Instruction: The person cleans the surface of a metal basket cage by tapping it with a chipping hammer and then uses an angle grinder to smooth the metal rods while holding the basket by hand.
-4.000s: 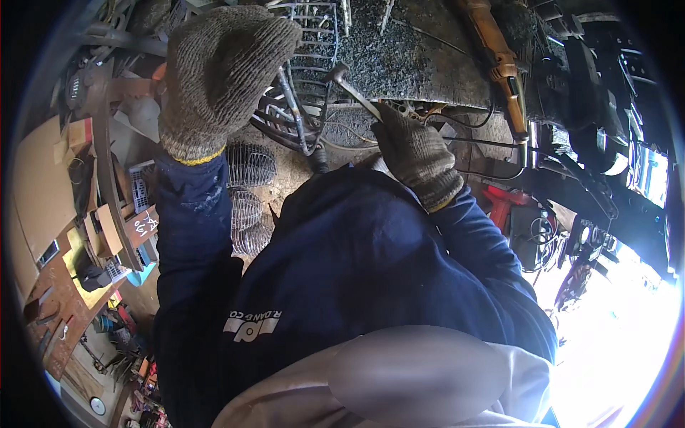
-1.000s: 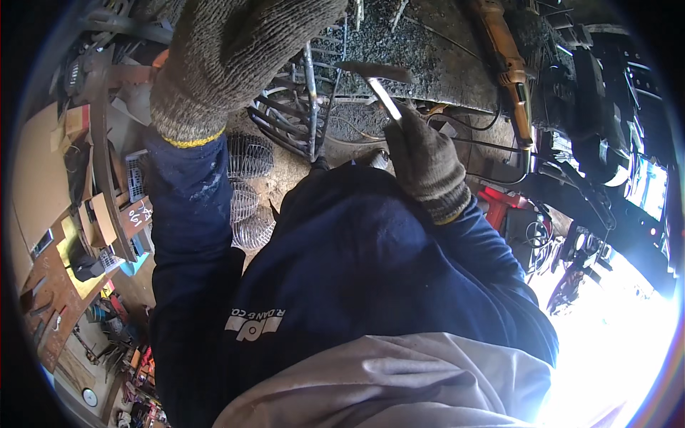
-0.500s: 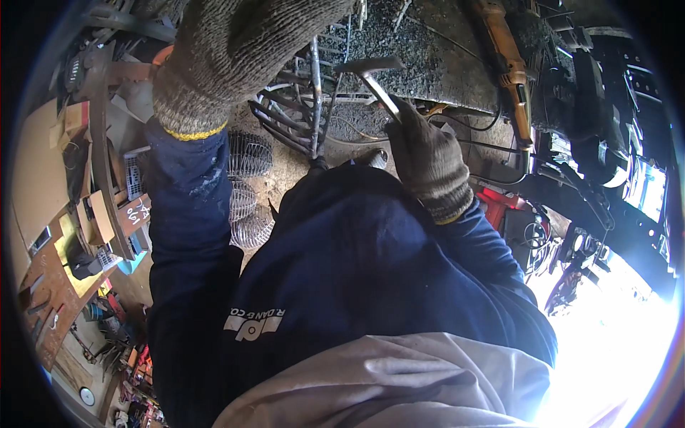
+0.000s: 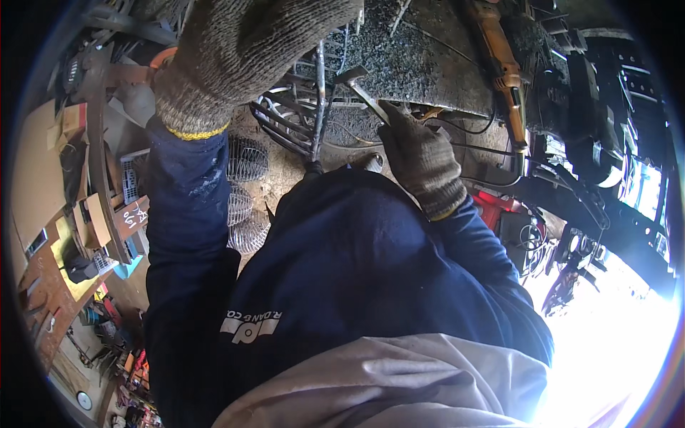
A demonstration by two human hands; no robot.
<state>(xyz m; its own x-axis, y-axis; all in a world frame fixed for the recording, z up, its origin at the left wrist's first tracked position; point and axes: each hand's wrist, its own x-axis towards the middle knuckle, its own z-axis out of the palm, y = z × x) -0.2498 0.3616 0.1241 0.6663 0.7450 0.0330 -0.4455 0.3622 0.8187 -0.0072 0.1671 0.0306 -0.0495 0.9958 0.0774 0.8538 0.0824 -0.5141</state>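
Both hands wear grey knit gloves, below dark blue sleeves. My left hand (image 4: 242, 50) is raised close to the camera at the top, over a dark metal wire frame (image 4: 314, 114); its fingers are cut off by the picture's edge, so I cannot tell what it holds. My right hand (image 4: 422, 160) grips the handle of a small hammer (image 4: 360, 85), whose head points up and left beside an upright rod of the frame. The frame stands at the edge of a rough grey workbench (image 4: 421, 57).
An orange power tool (image 4: 499, 60) with a black cable lies on the bench at the right. Several round wire cages (image 4: 246, 192) lie on the floor below the frame. Cluttered wooden shelves (image 4: 64, 235) fill the left side; dark machinery (image 4: 599, 143) and a red tool (image 4: 499, 207) stand right.
My left hand rose toward the camera and the top edge. My right hand lifted the hammer up beside the frame's rod; in the last second it barely shifted.
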